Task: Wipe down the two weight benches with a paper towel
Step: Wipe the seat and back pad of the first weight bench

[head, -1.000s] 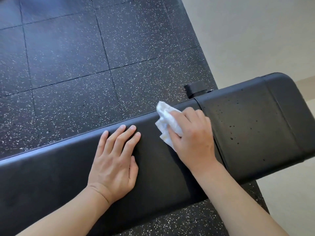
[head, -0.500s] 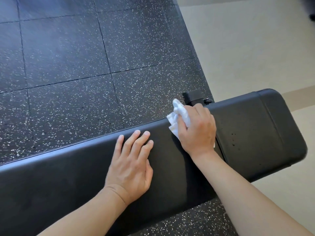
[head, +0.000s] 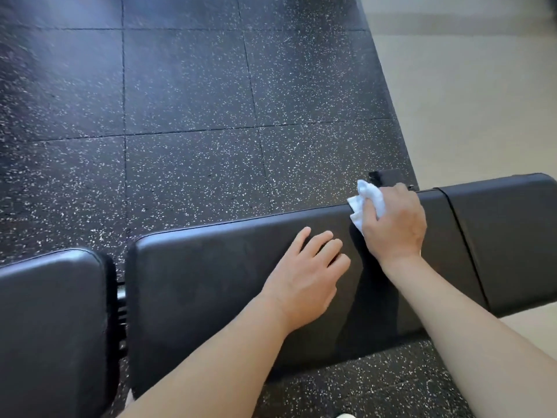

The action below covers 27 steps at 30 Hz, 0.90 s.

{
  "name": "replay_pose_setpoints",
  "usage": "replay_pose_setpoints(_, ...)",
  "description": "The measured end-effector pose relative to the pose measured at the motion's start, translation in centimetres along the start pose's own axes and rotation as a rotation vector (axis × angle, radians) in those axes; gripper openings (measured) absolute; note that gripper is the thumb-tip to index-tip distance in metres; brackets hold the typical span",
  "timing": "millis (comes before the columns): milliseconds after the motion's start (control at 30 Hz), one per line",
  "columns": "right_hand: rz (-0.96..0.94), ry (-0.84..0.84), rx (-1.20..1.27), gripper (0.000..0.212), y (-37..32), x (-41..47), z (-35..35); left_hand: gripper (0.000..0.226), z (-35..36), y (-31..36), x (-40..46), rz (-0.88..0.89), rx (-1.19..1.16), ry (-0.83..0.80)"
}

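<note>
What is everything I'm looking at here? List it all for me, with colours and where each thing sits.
Long bench pad: one, black, across the middle, with a seam near its right end.
Seat pad: one, black, lower left, parted from the long pad by a gap showing metal frame parts.
Bench foot: one, black, on the floor just behind the long pad's far edge.
Paper towel: one, white, crumpled, at the long pad's far edge.
Rubber floor tiles: several, black with white speckles, upper left and under the bench.
Smooth floor: one area, beige, on the right.
Left hand: one, flat on the long pad, empty.
Right hand: one, pressing the paper towel to the pad.
</note>
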State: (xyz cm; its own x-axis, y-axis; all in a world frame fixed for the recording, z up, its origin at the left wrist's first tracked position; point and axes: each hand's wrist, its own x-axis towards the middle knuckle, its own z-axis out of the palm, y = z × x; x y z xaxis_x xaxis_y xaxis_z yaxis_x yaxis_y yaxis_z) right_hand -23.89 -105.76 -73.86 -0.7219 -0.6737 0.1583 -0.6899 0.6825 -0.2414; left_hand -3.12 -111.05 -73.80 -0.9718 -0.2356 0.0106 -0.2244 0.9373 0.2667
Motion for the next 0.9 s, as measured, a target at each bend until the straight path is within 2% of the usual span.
replay_pose_setpoints(267, -0.191, -0.027, -0.001, 0.014, -12.9, -6.3, 1.8, 0.057, -2.6, -8.7, -14.7, 0.018, 0.062, -0.084)
replay_pose_setpoints(467, -0.285, -0.087, 0.069, 0.015, -23.8, -10.7, 3.8, 0.049, -4.9, -13.3, -21.1, -0.195, 0.050, -0.061)
replay_pose_setpoints(633, -0.378, -0.164, 0.018, 0.027, -29.8, -10.7, 5.1, 0.050, -5.9, -17.4, -23.3, -0.454, 0.013, -0.011)
replay_pose_setpoints(733, -0.429, -0.241, -0.012, 0.038, -32.5, -9.8, 5.7, 0.045, -6.0, -18.4, -23.3, -0.530, -0.008, -0.008)
replay_pose_setpoints(900, -0.428, -0.507, -0.095, 0.047, -35.1, -8.0, 7.5, 0.043, -6.7, -18.8, -22.5, -0.628, -0.084, -0.080)
